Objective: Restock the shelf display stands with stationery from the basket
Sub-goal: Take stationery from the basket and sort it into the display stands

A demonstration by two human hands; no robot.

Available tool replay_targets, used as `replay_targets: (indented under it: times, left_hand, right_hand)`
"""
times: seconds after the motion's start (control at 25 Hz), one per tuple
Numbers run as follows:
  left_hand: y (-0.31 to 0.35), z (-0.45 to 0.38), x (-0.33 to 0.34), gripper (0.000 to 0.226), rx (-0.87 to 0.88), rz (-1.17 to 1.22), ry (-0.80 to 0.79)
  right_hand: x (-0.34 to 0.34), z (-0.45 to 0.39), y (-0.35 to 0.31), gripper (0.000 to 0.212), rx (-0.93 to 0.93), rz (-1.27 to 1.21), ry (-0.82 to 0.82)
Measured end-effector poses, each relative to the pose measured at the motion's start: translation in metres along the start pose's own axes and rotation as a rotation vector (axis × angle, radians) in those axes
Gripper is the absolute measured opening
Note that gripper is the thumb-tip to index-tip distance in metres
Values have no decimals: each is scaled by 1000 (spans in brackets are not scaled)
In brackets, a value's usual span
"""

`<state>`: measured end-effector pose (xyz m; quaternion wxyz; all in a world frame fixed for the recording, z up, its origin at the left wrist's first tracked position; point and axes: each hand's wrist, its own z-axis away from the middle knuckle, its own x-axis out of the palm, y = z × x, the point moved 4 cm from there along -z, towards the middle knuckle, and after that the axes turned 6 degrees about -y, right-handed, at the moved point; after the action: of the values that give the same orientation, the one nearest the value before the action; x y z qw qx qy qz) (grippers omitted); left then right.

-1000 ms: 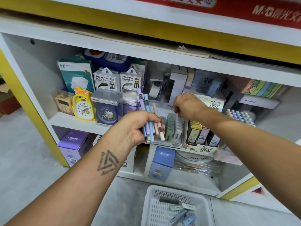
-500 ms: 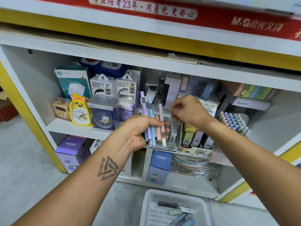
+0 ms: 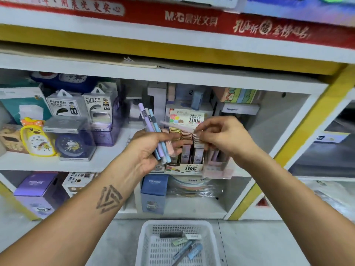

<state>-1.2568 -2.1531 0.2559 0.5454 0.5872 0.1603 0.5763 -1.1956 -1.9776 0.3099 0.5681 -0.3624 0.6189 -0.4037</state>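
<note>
Holding a spare bundle in reserve, the left hand (image 3: 151, 150) wraps its curled fingers round several pastel pens (image 3: 153, 135), their purple and blue caps fanned upward and leftward in front of the shelf (image 3: 107, 164); this keeps the stock close to the stands, so single pieces can be drawn off without a return to the basket (image 3: 143, 244). The right hand (image 3: 222, 137) pinches one pale pink pen (image 3: 176, 126) between thumb and fingertips, the barrel lying roughly level and pointing left, above the cardboard display stand (image 3: 189, 167) of small lead boxes. The pen is blurred, so its exact tilt cannot be told. A clear stand (image 3: 219, 170), with pink and lilac pieces in it, sits just beside the cardboard one on the right, partly hidden by the right wrist; it is judged the likely home for the pen, though this is not certain. Both forearms reach forward and up from the lower corners of the view, the left wrist turned so the back of the forearm faces the camera, the right wrist bent inward toward the left hand. The two hands are near each other but apart. The basket stands on the floor below, directly under the hands, with a few more pens and small boxes lying loose in it, which suggests the restocking is only partly done. Clocks (image 3: 38, 139) and power bank boxes (image 3: 80, 104) fill the shelf's left side, well apart from the work
</note>
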Motion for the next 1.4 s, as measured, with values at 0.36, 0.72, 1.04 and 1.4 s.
replay_targets:
  times: [0.36, 0.72, 1.04, 1.4]
  left_hand:
    - [-29, 2, 30, 17, -171, 0, -110]
    - [-35, -1, 26, 16, -185, -45, -97]
    - [-40, 1, 29, 19, -202, -59, -117]
    - [-42, 1, 29, 24, -235, -69, -132]
  right_hand:
    - [-80, 24, 12, 7, -186, 285, 187]
    - [-70, 34, -6, 10, -459, 793, 338]
    - [-27, 22, 28, 15, -337, 1059, 17]
    - [-29, 15, 24, 10, -363, 1025, -27]
